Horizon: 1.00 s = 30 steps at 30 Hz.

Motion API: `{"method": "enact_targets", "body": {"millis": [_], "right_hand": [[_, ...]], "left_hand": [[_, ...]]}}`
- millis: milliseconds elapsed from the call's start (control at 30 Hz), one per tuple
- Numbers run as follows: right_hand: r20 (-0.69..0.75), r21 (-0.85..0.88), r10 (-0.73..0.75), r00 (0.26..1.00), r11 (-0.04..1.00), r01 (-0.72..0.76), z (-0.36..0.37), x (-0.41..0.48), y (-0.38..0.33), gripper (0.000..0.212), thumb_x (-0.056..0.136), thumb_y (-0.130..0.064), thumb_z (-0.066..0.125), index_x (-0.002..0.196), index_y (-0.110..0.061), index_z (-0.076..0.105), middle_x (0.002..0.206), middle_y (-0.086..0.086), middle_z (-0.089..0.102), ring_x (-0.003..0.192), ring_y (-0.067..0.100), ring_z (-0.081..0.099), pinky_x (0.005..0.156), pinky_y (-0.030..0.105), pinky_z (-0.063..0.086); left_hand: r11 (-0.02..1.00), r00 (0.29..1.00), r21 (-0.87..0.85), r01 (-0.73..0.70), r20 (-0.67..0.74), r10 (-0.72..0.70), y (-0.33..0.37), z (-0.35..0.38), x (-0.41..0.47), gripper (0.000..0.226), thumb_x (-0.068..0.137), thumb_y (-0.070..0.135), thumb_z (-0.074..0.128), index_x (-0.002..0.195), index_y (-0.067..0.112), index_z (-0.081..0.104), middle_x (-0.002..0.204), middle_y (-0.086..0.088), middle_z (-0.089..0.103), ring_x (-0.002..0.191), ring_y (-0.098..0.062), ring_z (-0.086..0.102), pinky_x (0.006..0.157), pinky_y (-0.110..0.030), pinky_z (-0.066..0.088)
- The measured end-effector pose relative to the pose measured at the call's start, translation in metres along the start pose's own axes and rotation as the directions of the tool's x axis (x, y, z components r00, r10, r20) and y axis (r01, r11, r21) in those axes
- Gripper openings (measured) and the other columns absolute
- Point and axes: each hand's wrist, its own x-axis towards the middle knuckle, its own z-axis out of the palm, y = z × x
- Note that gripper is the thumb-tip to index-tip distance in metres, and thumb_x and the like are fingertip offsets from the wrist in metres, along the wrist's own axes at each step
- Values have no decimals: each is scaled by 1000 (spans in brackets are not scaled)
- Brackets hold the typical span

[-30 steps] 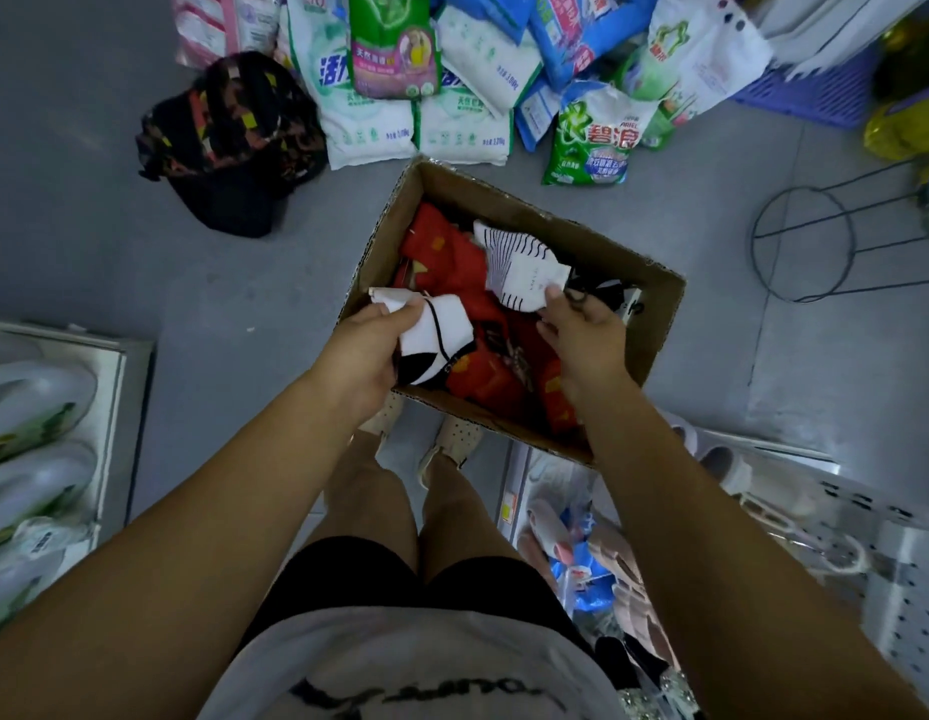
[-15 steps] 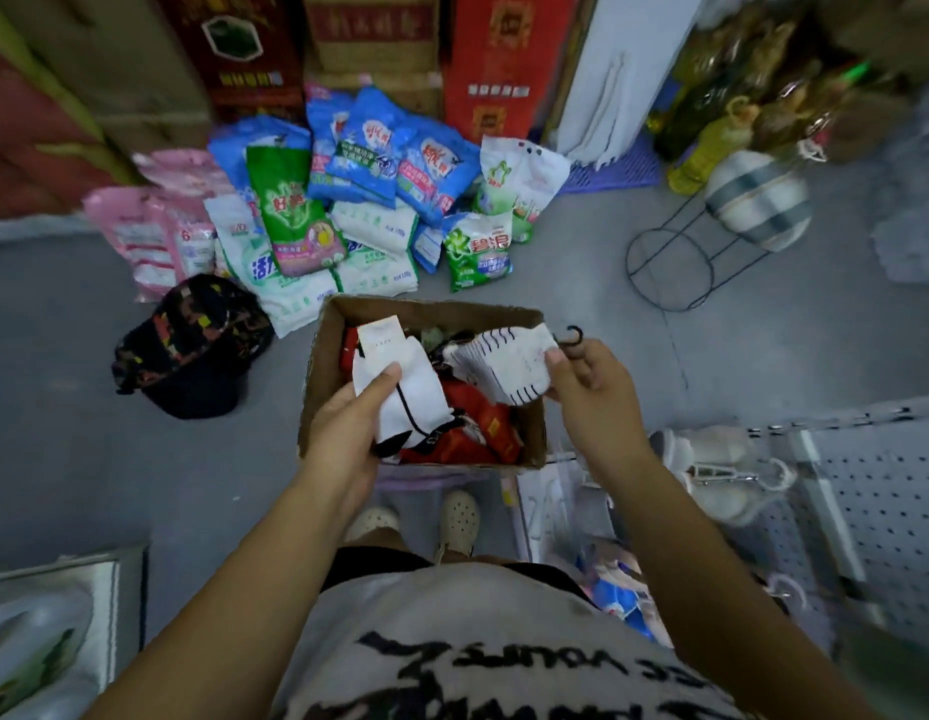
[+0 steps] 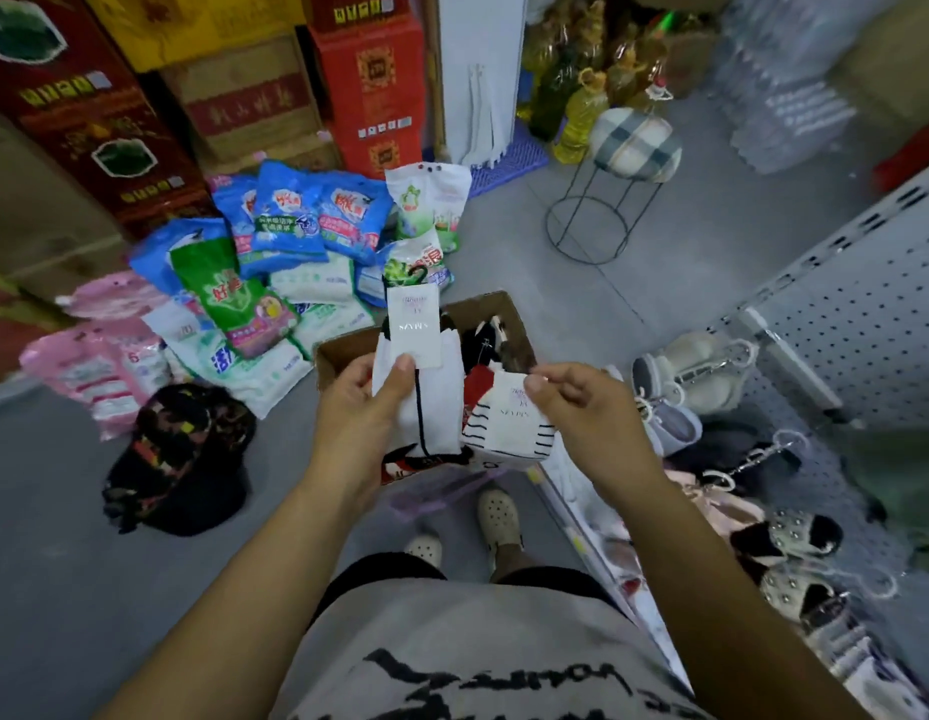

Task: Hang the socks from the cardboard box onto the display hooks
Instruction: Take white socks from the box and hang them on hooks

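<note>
My left hand (image 3: 355, 413) grips a white sock pair (image 3: 441, 402) with a black line, a paper label and a small black hanger hook on top, held upright above the cardboard box (image 3: 504, 309). My right hand (image 3: 581, 407) pinches a second pair, white with black stripes (image 3: 504, 431), by its label, just right of the first. The box sits on the floor beneath both hands and holds more socks, red and black ones (image 3: 483, 345). A white pegboard display panel (image 3: 867, 304) stands to the right; its hooks are hard to make out.
Detergent bags (image 3: 275, 283) lie piled on the floor behind the box. A dark patterned bag (image 3: 176, 459) sits at the left. A wire stool with a cushion (image 3: 633, 148) stands behind right. Slippers and shoes (image 3: 711, 371) hang low along the display. Stacked cartons (image 3: 368, 85) line the back.
Both hands have lifted their sock pairs up out of the box and brought them side by side. My head has tilted up, so the box looks smaller and farther.
</note>
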Motion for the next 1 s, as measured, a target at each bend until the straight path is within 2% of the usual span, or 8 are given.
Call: {"method": "enact_targets", "body": {"millis": [200, 267, 467, 600, 767, 833, 933, 1000], "right_hand": [[-248, 131, 51, 967, 991, -19, -6, -59, 21, 17, 95, -19, 66, 103, -6, 73, 84, -5, 77, 73, -1, 70, 64, 13, 52], [-315, 208, 82, 946, 978, -15, -11, -80, 26, 19, 97, -21, 64, 104, -6, 73, 86, -8, 76, 75, -4, 69, 65, 11, 51], [-485, 295, 105, 868, 954, 49, -26, -139, 42, 21, 100, -25, 58, 94, -11, 72, 84, -3, 71, 75, 7, 61, 70, 22, 51], [-526, 353, 87, 846, 927, 124, -39, -177, 48, 21, 103, -21, 53, 86, -15, 64, 74, -8, 65, 69, 5, 56, 66, 20, 48], [-578, 426, 94, 810, 882, 202, -62, -233, 65, 19, 103, -19, 51, 95, -4, 60, 79, -2, 66, 72, 8, 59, 67, 21, 51], [-598, 457, 103, 795, 858, 233, -71, -263, 76, 29, 100, -24, 53, 102, 4, 56, 82, 0, 66, 76, 11, 59, 72, 23, 51], [-622, 471, 127, 773, 849, 239, -84, -316, 90, 56, 92, -39, 61, 111, 12, 51, 106, 16, 70, 96, 28, 62, 92, 43, 50], [-626, 468, 150, 765, 857, 214, -93, -356, 101, 51, 95, -39, 60, 112, 9, 55, 118, 25, 69, 110, 41, 64, 102, 54, 46]], "left_hand": [[966, 976, 258, -25, 217, -33, -4, -1, -14, 19, 100, 39, 61, 106, 26, 74, 106, -2, 79, 104, -29, 74, 96, -58, 55], [939, 945, 334, -85, 324, -30, -8, 4, -17, 14, 101, 38, 59, 108, 33, 71, 110, 4, 77, 107, -21, 72, 98, -50, 56], [904, 771, 378, -202, 630, -91, -19, 44, -50, 22, 106, 25, 52, 125, 37, 55, 120, 9, 72, 111, -5, 68, 95, -24, 54], [877, 666, 379, -296, 740, -95, -29, 72, -88, 29, 105, 21, 54, 130, 35, 51, 106, 21, 73, 100, 7, 66, 80, -8, 48], [820, 495, 415, -394, 847, -192, -49, 97, -140, 25, 105, 32, 53, 119, 45, 69, 128, 22, 67, 124, 1, 57, 106, -27, 43], [832, 427, 444, -333, 857, -287, -65, 106, -163, 28, 101, 50, 54, 126, 46, 67, 138, 19, 62, 133, -2, 52, 115, -36, 39], [843, 286, 501, -196, 851, -440, -97, 118, -211, 58, 91, 71, 53, 137, 38, 61, 142, 14, 61, 137, -9, 52, 120, -45, 33], [822, 212, 568, -44, 809, -548, -122, 123, -251, 71, 87, 72, 53, 139, 25, 60, 138, -2, 65, 133, -22, 58, 119, -51, 35]]}}
